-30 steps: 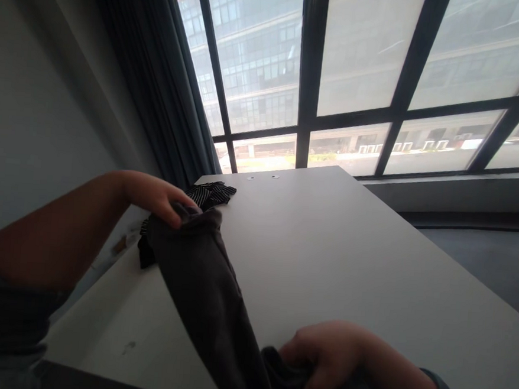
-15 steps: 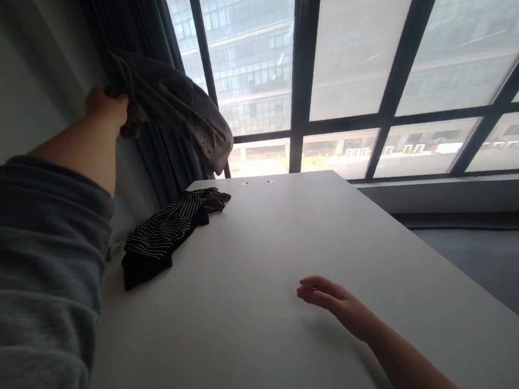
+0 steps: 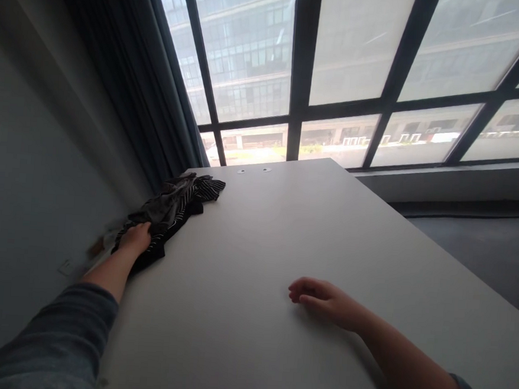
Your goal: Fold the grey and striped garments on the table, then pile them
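Note:
On the far left of the white table (image 3: 256,241), my left hand (image 3: 135,237) is closed on the near end of a dark grey garment (image 3: 165,204). This garment lies crumpled over a black garment with white stripes (image 3: 212,187), whose edges show at the far end and along the right side. What kind of clothes they are, I cannot make out. My right hand (image 3: 317,297) hovers low over the middle of the table, holding nothing, its fingers loosely curled and the thumb apart.
A wall (image 3: 41,191) and a dark blue curtain (image 3: 159,104) border the table's left side. Beyond the far edge stand large windows with dark frames (image 3: 299,73). Two small white fittings (image 3: 267,169) sit near that far edge. Grey floor (image 3: 482,240) shows at right.
My left hand has come down with the grey garment, from the air in front of the curtain onto the striped one. My right hand has shifted slightly left, its fingers more curled.

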Available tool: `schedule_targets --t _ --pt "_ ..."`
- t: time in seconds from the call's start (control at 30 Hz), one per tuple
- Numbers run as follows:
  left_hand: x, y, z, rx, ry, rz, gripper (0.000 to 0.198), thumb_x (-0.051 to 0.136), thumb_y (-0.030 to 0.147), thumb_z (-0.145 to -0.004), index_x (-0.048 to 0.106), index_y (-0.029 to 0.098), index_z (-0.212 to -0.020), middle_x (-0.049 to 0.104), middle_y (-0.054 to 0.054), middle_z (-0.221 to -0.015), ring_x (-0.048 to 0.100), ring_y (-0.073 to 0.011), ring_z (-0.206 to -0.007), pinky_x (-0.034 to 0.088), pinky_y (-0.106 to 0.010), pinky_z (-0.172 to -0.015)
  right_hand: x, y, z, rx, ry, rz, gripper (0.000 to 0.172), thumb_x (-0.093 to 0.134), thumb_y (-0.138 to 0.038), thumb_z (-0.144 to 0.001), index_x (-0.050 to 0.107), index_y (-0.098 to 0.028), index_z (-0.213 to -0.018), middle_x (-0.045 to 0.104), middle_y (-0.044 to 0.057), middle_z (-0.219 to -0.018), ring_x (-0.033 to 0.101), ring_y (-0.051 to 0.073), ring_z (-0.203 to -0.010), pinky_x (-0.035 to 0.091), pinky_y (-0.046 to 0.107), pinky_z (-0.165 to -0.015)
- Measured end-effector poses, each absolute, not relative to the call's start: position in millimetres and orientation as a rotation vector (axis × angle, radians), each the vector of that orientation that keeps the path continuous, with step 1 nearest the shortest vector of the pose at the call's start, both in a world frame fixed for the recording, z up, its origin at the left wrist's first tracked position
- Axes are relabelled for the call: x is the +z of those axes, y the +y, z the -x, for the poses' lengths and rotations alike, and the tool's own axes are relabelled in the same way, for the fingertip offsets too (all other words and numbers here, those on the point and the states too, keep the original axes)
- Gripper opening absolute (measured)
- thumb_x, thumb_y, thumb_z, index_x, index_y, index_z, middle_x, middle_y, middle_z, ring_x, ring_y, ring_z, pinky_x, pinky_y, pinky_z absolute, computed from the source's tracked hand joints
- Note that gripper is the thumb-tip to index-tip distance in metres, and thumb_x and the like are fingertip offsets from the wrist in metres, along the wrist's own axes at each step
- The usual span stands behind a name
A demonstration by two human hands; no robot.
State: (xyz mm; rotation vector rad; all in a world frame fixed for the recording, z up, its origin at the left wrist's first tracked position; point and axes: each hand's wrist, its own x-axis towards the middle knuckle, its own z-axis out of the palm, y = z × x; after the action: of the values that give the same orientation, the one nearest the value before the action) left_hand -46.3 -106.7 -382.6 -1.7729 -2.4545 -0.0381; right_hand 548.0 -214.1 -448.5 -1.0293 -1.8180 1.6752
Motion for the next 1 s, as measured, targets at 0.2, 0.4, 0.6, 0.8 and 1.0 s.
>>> schedule_targets --t 0.2,0.4,0.6,0.8,1.0 --pt "-396.7 -125.2 46.5 -0.010 -2.399 1.776 0.036 0.050 0.020 -0.095 0.068 0.018 -0.126 0.057 -0.014 -0.149 0.054 -0.0349 -0.131 0.042 -0.044 -0.106 -452.1 -212.8 -544.0 1.636 -1.793 1.031 0.065 0.070 -0.071 -0.086 0.067 -0.015 -0.119 0.072 0.013 -0.113 0.070 0.023 -0.107 0.054 0.043 -0.103" --pt "-388.7 -134.3 34.0 -0.092 -2.451 1.733 0.037 0.051 0.034 -0.098 0.068 0.017 -0.125 0.059 -0.016 -0.143 0.062 -0.0342 -0.121 0.048 -0.041 -0.100 -458.4 -209.4 -542.6 1.462 -1.813 1.086 0.054 0.060 -0.064 -0.094 0.066 -0.017 -0.118 0.070 0.010 -0.100 0.069 0.021 -0.090 0.061 0.037 -0.077" --pt "-436.0 -180.0 -33.9 -0.285 -2.576 1.639 0.042 0.050 0.030 -0.097 0.061 0.012 -0.133 0.063 -0.022 -0.134 0.064 -0.0346 -0.120 0.050 -0.042 -0.101 -474.7 -225.8 -500.1 0.508 -2.319 0.935 0.021 0.052 -0.025 -0.096 0.071 -0.019 -0.103 0.068 0.011 -0.108 0.059 0.024 -0.108 0.049 0.047 -0.105" --pt "-477.4 -229.7 -126.4 -0.489 -2.491 1.870 0.033 0.051 0.029 -0.096 0.067 0.020 -0.123 0.066 -0.015 -0.134 0.059 -0.0339 -0.129 0.045 -0.045 -0.114 -478.5 -242.8 -466.8 0.238 -2.595 0.645 0.012 0.055 -0.021 -0.093 0.066 -0.018 -0.090 0.065 0.009 -0.100 0.054 0.021 -0.096 0.045 0.043 -0.106" --pt "-479.2 -276.2 -220.1 -0.952 -2.237 2.376 0.031 0.050 0.031 -0.094 0.065 0.026 -0.120 0.067 -0.012 -0.125 0.063 -0.0305 -0.120 0.052 -0.048 -0.110 -476.1 -254.7 -463.6 0.260 -2.651 0.794 0.033 0.058 -0.024 -0.091 0.071 -0.018 -0.120 0.065 0.015 -0.127 0.058 0.027 -0.115 0.045 0.048 -0.110"
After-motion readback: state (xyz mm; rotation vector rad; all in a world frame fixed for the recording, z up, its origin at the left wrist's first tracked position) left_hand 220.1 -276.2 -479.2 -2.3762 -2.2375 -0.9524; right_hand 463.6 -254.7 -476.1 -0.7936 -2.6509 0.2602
